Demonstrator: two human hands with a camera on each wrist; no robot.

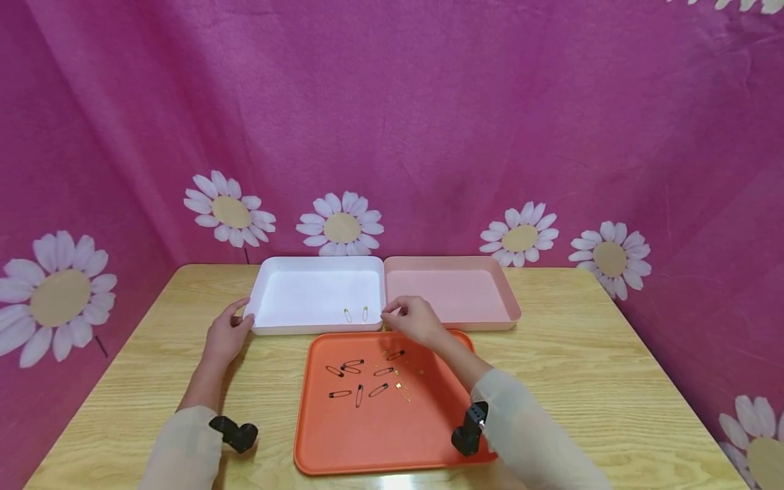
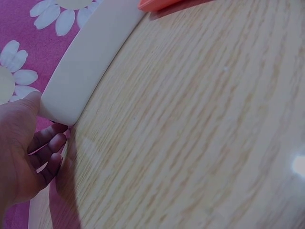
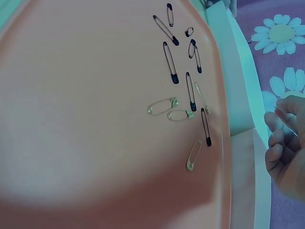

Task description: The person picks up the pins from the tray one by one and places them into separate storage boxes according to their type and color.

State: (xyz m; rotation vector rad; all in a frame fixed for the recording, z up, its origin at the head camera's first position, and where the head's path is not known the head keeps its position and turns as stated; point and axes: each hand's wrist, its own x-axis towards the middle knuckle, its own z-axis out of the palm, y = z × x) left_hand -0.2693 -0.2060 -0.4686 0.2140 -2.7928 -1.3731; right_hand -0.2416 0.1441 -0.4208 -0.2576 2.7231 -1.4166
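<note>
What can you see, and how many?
orange tray: 1, orange, in front
white tray: 1, white, behind it, left
pink tray: 1, pink, behind it, right
black safety pins: 8, black, orange tray
gold safety pins: 6, gold, orange tray (4), white tray (2)
table: 1, light wood, under trays
cloth: 1, magenta, behind table
printed daisies: at least 6, white-yellow, cloth
sleeves: 2, cream, forearms
wrist cameras: 2, black, sleeves
left hand: 1, touching white tray
right hand: 1, above where trays meet, pinching something thin, maybe a pin
</note>
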